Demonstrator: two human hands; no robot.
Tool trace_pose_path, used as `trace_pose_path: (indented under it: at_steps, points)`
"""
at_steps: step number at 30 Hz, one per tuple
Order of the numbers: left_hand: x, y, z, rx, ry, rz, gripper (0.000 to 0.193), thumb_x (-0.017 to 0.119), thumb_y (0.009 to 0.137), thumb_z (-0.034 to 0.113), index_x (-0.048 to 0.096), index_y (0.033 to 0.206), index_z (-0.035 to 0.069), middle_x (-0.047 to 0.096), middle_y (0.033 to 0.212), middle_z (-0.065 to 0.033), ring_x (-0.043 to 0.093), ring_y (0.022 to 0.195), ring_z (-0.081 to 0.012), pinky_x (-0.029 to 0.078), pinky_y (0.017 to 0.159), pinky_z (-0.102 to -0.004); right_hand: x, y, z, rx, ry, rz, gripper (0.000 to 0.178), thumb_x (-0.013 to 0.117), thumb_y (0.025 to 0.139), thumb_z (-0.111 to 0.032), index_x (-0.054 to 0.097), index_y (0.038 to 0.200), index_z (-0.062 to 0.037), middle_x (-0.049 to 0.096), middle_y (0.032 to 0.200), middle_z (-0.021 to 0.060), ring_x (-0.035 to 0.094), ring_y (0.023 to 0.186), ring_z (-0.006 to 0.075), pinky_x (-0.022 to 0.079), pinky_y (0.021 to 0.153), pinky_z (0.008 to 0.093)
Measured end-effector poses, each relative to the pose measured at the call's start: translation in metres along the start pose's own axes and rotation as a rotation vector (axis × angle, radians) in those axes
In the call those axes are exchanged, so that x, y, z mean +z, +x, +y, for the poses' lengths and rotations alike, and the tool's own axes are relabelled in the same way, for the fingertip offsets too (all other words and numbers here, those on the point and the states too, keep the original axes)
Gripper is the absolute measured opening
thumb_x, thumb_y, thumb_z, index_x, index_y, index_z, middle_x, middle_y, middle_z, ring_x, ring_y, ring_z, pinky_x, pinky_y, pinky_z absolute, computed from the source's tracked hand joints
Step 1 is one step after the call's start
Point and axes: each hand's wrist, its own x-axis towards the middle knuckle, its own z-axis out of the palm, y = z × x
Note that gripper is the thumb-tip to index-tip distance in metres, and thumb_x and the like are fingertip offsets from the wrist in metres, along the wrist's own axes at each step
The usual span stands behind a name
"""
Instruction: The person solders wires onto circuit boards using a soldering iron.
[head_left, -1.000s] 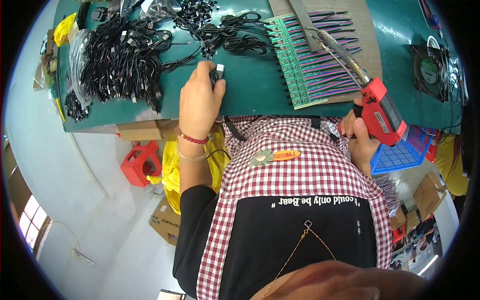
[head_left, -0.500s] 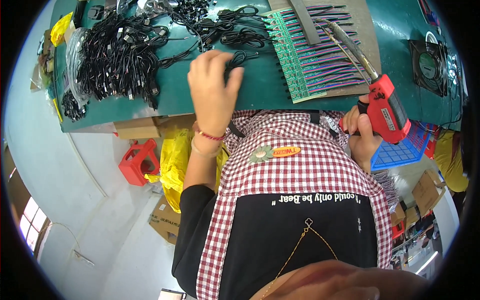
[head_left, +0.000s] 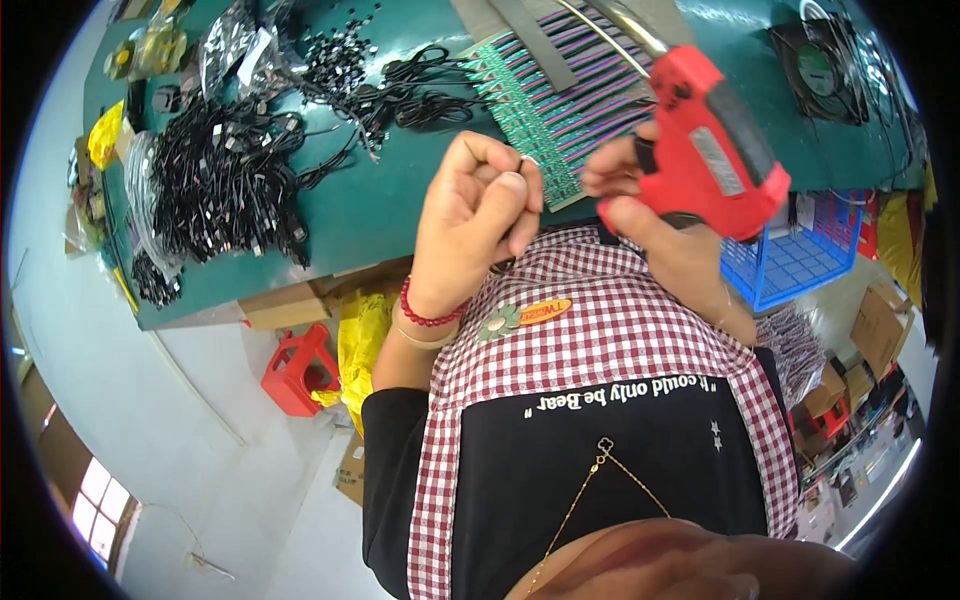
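Note:
My left hand (head_left: 485, 205) is closed in a pinch at the near table edge. A thin dark cable end (head_left: 523, 163) shows at its fingertips; the palm hides most of the cable. My right hand (head_left: 650, 195) grips a red soldering gun (head_left: 705, 150) with a black trigger, its metal barrel (head_left: 630, 25) pointing up and away to the left. Just beyond both hands lies a row of joined green circuit boards (head_left: 515, 110) with multicoloured wires (head_left: 590, 80) running off to the right. A grey flat bar (head_left: 535, 45) rests across those wires.
Bundled black cables (head_left: 225, 180) cover the table's left side. Coiled cables (head_left: 430, 108) and small black parts (head_left: 335, 60) lie farther back. A black fan (head_left: 820, 70) stands at the far right. Below the table are a blue basket (head_left: 790, 265) and a red stool (head_left: 300, 370).
My left hand has closed around the cable and moved right, toward the boards. The soldering gun has moved up and left with my right hand. The view has shifted.

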Motion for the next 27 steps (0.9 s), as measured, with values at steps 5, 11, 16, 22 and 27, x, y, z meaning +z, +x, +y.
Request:
trace_pose_path:
  at_steps: [5, 11, 16, 22, 27]
  points:
    - [0.023, 0.003, 0.002, -0.182, -0.026, -0.067, 0.007, 0.047, 0.089, 0.006, 0.041, 0.092, 0.003, 0.054, 0.071, -0.0071, 0.044, 0.042, -0.0063, 0.03, 0.037, -0.017, 0.004, 0.009, -0.003, -0.149, -0.292, -0.111, 0.043, 0.052, 0.084, 0.004, 0.034, 0.123, -0.0031, 0.054, 0.098, 0.0105, 0.056, 0.087, 0.0162, 0.048, 0.076, 0.0293]
    - [0.013, 0.003, -0.008, -0.111, 0.29, -0.169, 0.006, 0.053, 0.085, 0.005, 0.049, 0.087, 0.001, 0.054, 0.068, -0.0012, 0.044, 0.05, -0.002, 0.032, 0.044, -0.017, 0.0, 0.003, -0.006, -0.143, -0.386, -0.044, 0.031, 0.057, 0.085, -0.003, 0.043, 0.113, 0.0026, 0.056, 0.081, 0.0056, 0.054, 0.073, 0.011, 0.045, 0.065, 0.0232]
    - [0.014, 0.003, 0.004, -0.018, 0.571, -0.161, 0.006, 0.059, 0.081, 0.005, 0.055, 0.082, 0.001, 0.051, 0.067, 0.0041, 0.041, 0.058, 0.0008, 0.033, 0.049, -0.0164, -0.006, 0.009, -0.003, 0.041, -0.029, 0.024, 0.042, 0.063, 0.08, -0.005, 0.043, 0.116, 0.0025, 0.06, 0.079, 0.0099, 0.057, 0.066, 0.0141, 0.046, 0.062, 0.0254]
    - [0.014, 0.006, 0.002, -0.066, 0.386, -0.06, 0.006, 0.058, 0.082, 0.005, 0.054, 0.083, 0.0, 0.05, 0.072, 0.0062, 0.042, 0.062, 0.0008, 0.034, 0.054, -0.0151, -0.017, 0.007, -0.001, -0.018, -0.001, 0.091, 0.045, 0.059, 0.079, 0.001, 0.04, 0.12, 0.0017, 0.061, 0.088, 0.0133, 0.06, 0.082, 0.0181, 0.049, 0.072, 0.0281]
    - [0.02, 0.008, -0.001, -0.067, 0.413, -0.03, 0.006, 0.058, 0.082, 0.005, 0.055, 0.081, 0.0, 0.049, 0.068, 0.0068, 0.04, 0.06, 0.0011, 0.033, 0.052, -0.0155, -0.009, 0.005, -0.003, 0.02, -0.173, -0.032, 0.046, 0.057, 0.08, 0.005, 0.039, 0.122, -0.0002, 0.057, 0.087, 0.0089, 0.052, 0.071, 0.009, 0.042, 0.06, 0.02]
